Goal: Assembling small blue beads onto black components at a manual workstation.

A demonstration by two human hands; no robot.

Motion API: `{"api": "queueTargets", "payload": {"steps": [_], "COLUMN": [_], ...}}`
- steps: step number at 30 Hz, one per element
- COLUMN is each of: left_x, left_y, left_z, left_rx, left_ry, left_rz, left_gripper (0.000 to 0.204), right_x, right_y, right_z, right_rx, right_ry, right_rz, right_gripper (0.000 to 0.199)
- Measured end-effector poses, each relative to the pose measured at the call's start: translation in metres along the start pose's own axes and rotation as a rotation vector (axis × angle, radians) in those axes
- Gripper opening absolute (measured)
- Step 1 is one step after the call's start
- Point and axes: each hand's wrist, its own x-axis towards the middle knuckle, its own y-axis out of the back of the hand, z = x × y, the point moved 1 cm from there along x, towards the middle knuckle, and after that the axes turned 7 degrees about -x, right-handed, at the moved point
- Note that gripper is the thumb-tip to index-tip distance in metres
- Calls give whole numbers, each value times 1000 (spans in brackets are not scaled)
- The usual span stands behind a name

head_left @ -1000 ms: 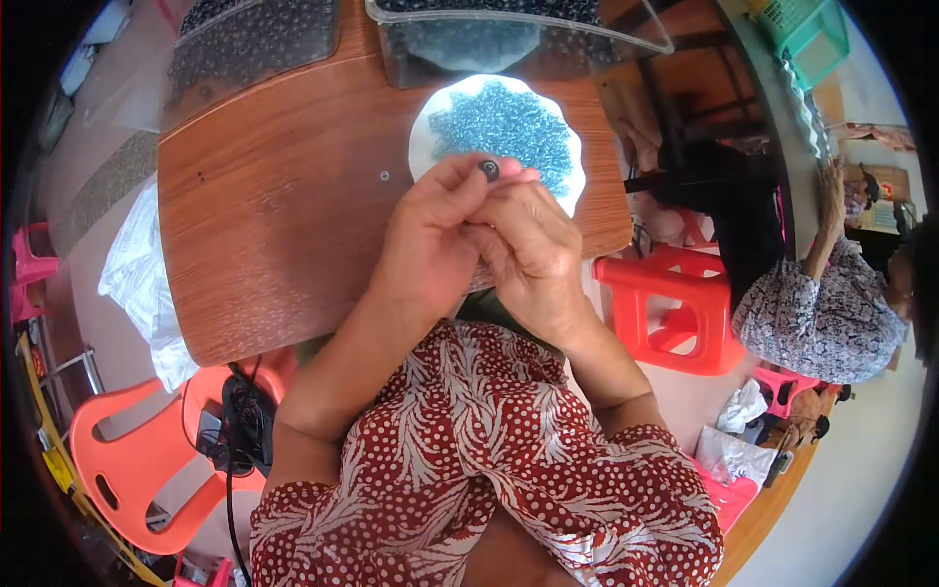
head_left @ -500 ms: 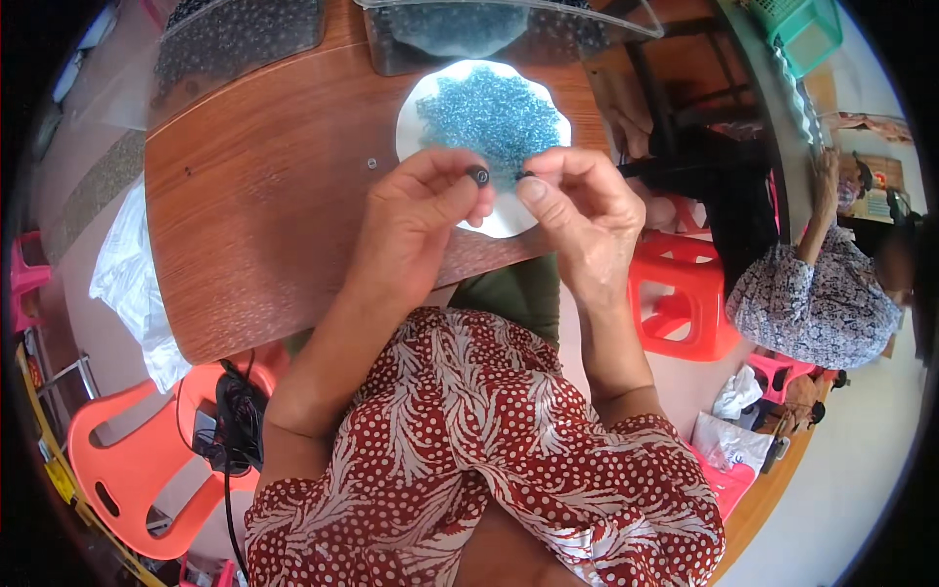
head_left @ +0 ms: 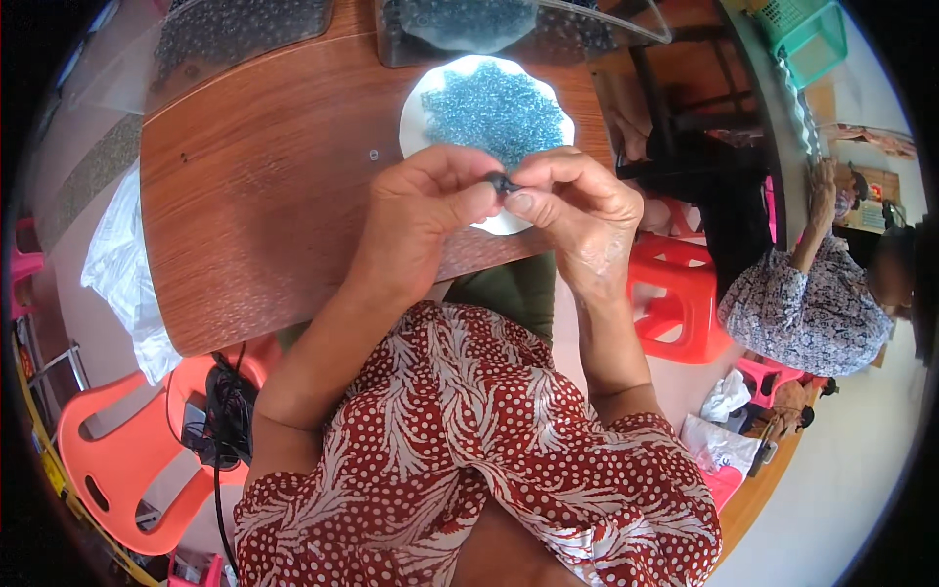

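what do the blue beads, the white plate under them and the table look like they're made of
Blue beads: probably glass or clear plastic; they look translucent with tiny glints.
White plate: matte, scalloped rim, perhaps paper or foam; it's hard to tell.
Table: reddish-brown wood or wood-look laminate; smooth, with grain streaks and a soft sheen.

An orange chair, a red stool and a green basket surround the table.
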Motion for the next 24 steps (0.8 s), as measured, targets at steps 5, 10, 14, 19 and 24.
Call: {"api": "queueTargets", "payload": {"steps": [5, 10, 14, 19, 24], "left_x": [1, 0, 0, 0, 1], "left_y": [1, 2, 0, 2, 4], "left_z": [-1, 0, -2, -3, -1], "left_rx": [29, 55, 55, 66, 159], "left_ry": [-21, -11, 1, -22, -23], "left_rz": [3, -5, 15, 3, -5], "left_gripper": [15, 16, 15, 15, 24], "right_x": [1, 2, -3, -3, 4], "right_y": [4, 7, 1, 2, 7], "right_z": [1, 3, -2, -1, 2], "right_rx": [-11, -207, -132, -156, 19], "right_ry": [-69, 67, -57, -59, -204], "right_rz": [-16, -61, 20, 24, -1], "right_gripper": [18, 16, 15, 13, 15]}}
